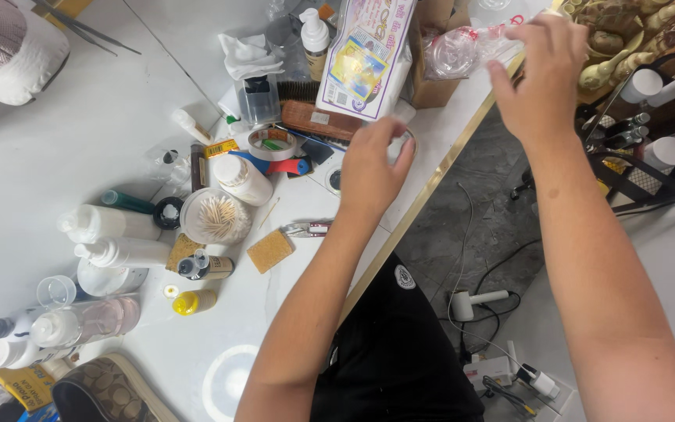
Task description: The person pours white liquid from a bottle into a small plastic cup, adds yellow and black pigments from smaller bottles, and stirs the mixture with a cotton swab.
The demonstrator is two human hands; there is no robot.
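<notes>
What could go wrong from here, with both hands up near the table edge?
The left hand grips a small clear item right at the gold table edge; a slip might send it to the floor. The right hand pulls at crinkly clear plastic packaging beside the cardboard box, which could topple nearby bottles.

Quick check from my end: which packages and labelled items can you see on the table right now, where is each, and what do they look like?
Flat wipes pack: table's far edge, beyond the left hand; white with pink, purple and yellow print.
Cardboard box: right of the pack, below the right hand; brown.
Small dropper bottle: lying by the toothpick jar; dark with tan label.
Yellow packet: near left corner.
</notes>
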